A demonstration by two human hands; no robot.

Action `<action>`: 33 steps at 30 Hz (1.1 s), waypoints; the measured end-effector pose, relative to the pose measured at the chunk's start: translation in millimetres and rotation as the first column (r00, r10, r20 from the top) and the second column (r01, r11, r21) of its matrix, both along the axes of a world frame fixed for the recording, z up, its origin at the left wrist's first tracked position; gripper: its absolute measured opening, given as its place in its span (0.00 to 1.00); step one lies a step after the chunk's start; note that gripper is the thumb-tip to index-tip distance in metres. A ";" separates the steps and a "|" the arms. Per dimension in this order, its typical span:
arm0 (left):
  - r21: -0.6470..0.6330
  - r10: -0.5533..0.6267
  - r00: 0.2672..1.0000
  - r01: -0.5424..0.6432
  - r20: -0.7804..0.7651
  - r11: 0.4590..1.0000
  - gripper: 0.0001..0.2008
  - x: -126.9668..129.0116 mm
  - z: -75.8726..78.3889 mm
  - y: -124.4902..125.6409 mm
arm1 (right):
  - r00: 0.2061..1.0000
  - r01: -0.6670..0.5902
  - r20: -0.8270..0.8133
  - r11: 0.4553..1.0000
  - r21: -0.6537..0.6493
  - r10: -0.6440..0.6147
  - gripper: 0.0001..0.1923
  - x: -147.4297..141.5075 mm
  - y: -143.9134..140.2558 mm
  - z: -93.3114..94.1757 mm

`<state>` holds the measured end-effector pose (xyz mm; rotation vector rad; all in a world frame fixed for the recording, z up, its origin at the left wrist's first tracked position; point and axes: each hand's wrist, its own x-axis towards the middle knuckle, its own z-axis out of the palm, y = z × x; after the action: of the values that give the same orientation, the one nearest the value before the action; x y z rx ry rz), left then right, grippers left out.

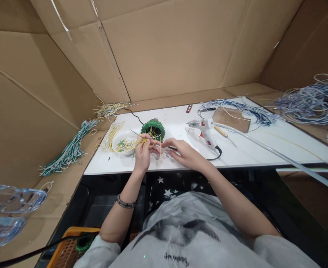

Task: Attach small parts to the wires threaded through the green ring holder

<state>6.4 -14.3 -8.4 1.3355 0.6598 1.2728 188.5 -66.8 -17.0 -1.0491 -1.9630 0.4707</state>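
The left hand (143, 152) has its fingers pinched on a tuft of yellow wires (150, 143) at the near edge of the white table (253, 149), just near of the green ring (153, 128). The right hand (182, 152) lies just right of them, fingers together on a thin dark tool (147, 137). A glue gun (205, 130) lies farther right.

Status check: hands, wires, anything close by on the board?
Left hand pinching yellow wires. Right hand touching them, grip unclear. Green ring just behind. Glue gun to the right.

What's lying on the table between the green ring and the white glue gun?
In the head view, only bare white tabletop lies between the green ring and the glue gun; the right hand sits nearer, below that stretch.
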 end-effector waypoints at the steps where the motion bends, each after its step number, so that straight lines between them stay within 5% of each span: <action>1: -0.007 0.015 1.000 -0.015 0.011 1.000 0.18 -0.5 0.6 -0.9 | 1.000 0.006 0.006 1.000 0.021 -0.006 0.12 -2.1 -1.1 -0.2; 11: -0.014 0.160 0.982 -0.159 0.101 0.987 0.13 -7.6 6.8 -12.2 | 0.987 -0.004 0.160 1.000 0.026 -0.001 0.17 -6.1 -6.1 -2.3; 22: 0.055 0.110 0.992 -0.106 -0.067 0.993 0.13 -11.7 -2.3 -17.9 | 0.993 -0.113 0.018 0.988 -0.109 0.116 0.25 -11.8 -9.3 7.8; 27: 0.086 -0.005 1.000 0.007 -0.019 0.996 0.28 -9.5 3.2 -15.2 | 0.998 0.050 0.043 0.995 -0.090 -0.047 0.24 -17.1 -4.0 11.2; 33: 0.147 0.007 0.997 0.004 -0.075 0.989 0.29 0.1 16.9 -14.4 | 0.871 0.368 0.398 0.919 -0.140 -0.288 0.18 -36.8 15.6 23.2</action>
<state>6.5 -28.7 8.5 1.5106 0.6286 1.2974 151.7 -51.2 6.3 -1.6826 -2.0224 0.3094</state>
